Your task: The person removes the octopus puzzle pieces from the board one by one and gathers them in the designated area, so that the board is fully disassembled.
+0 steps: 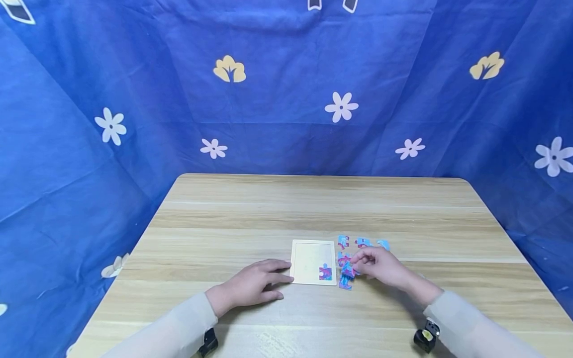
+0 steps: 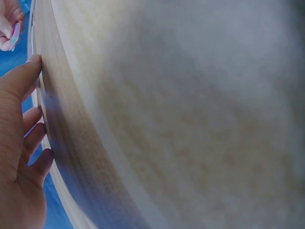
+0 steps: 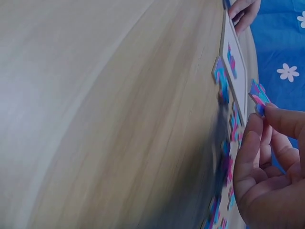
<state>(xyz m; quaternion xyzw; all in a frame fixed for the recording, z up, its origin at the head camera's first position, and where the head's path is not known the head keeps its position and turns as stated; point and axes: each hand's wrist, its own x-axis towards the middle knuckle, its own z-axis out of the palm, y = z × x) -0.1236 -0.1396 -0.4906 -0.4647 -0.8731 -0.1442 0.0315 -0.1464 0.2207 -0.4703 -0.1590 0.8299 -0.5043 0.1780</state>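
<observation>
A pale square puzzle tray lies on the table, one pink and blue jigsaw piece in its lower right corner. My left hand rests with fingers spread, its fingertips touching the tray's left edge. Just right of the tray, my right hand pinches another jigsaw piece between thumb and fingers, raised above the table in the right wrist view. Loose pieces lie around that hand: one near the tray's upper right corner, one further right, and one below. The hand partly covers others.
The wood-grain table extends around the tray on every side. Behind it hangs a blue curtain with white flowers. A dark device is strapped at each wrist, below the light sleeves.
</observation>
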